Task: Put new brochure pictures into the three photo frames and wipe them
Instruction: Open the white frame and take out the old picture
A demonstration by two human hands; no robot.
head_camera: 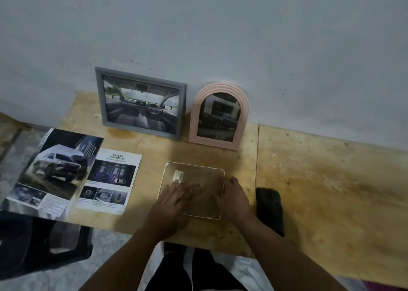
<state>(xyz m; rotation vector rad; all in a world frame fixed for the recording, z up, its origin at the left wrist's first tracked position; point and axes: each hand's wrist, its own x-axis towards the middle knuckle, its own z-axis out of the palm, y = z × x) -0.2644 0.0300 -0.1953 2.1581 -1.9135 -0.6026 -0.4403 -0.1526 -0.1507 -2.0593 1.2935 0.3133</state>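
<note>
A clear photo frame (196, 173) with a white rim lies flat on the wooden table (309, 180). My left hand (174, 202) rests flat on its near left part, fingers spread. At the frame's right edge my right hand (231, 196) has its fingers curled onto the rim. A grey rectangular frame (141, 102) with a car-interior picture and a pink arched frame (218, 115) with a dark truck picture lean upright against the wall. An open car brochure (53, 171) and a loose "SAFETY" page (110, 182) lie to the left.
A dark cloth (270, 209) lies on the table just right of my right hand. A black chair (44, 246) stands under the brochure's near edge at lower left. The table's front edge runs close to my wrists.
</note>
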